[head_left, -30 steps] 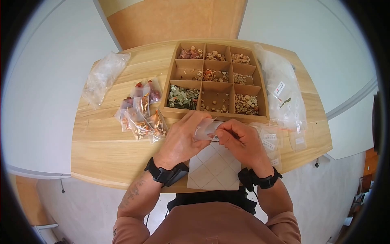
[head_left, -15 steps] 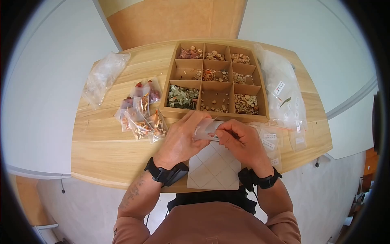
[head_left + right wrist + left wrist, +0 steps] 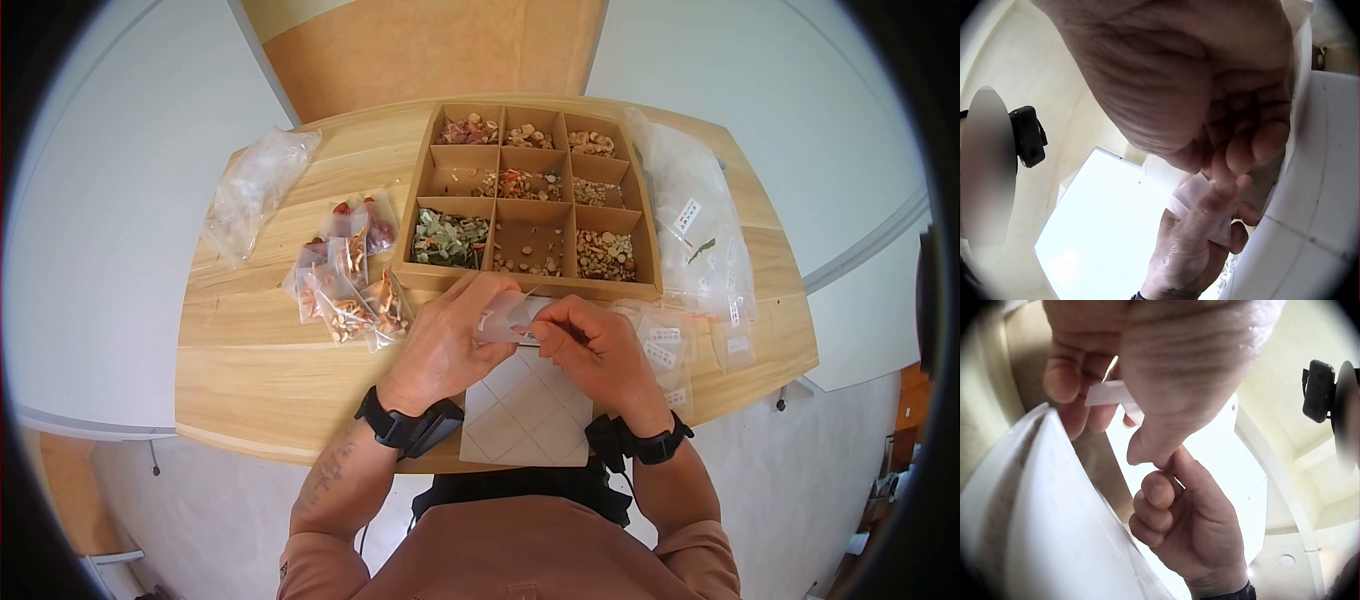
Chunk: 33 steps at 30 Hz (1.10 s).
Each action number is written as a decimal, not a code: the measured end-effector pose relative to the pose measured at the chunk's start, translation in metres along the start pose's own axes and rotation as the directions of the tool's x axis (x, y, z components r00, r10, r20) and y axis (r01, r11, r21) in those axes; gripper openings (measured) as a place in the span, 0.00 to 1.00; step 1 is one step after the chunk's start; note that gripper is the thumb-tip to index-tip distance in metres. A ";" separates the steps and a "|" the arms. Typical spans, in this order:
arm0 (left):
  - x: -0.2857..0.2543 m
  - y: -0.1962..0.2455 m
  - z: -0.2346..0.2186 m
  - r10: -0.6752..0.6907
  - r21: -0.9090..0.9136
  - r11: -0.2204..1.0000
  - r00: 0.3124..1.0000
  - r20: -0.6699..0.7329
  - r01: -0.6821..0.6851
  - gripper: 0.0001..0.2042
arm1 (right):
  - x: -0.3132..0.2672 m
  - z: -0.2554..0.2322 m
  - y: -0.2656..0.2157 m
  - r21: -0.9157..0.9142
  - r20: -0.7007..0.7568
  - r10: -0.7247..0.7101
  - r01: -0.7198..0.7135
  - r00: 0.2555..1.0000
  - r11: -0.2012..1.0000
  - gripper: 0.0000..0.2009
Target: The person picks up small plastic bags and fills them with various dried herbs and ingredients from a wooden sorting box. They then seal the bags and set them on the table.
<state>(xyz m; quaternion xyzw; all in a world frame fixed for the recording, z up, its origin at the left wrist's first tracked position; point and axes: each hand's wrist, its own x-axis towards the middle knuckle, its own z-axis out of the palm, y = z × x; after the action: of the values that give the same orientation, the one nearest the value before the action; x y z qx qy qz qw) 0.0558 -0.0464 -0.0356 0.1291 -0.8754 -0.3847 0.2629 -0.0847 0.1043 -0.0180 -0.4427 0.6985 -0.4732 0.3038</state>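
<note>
In the head view a small translucent bag is between the two hands, just in front of the compartment box. The left hand holds it from the left, fingers curled round it. Thumb and fingertips of the right hand pinch its right edge. The left wrist view shows a pale strip of the bag by the left hand. In the right wrist view the bag lies by the fingers of both hands. What the bag contains is hidden.
Filled small bags lie left of the box, with a crumpled clear bag farther left. Labelled bags and a large plastic bag lie on the right. A tiled white board sits below the hands.
</note>
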 end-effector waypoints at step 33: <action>0.000 0.000 0.000 0.014 -0.010 1.000 1.000 0.012 -0.014 0.21 | -0.001 0.000 0.005 0.021 -0.005 0.034 -0.034 0.999 0.999 0.09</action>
<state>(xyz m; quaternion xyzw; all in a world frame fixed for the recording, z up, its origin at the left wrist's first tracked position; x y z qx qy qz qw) 0.0557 -0.0462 -0.0355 0.1192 -0.8760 -0.3879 0.2608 -0.0858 0.1061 -0.0224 -0.4261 0.7019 -0.4764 0.3145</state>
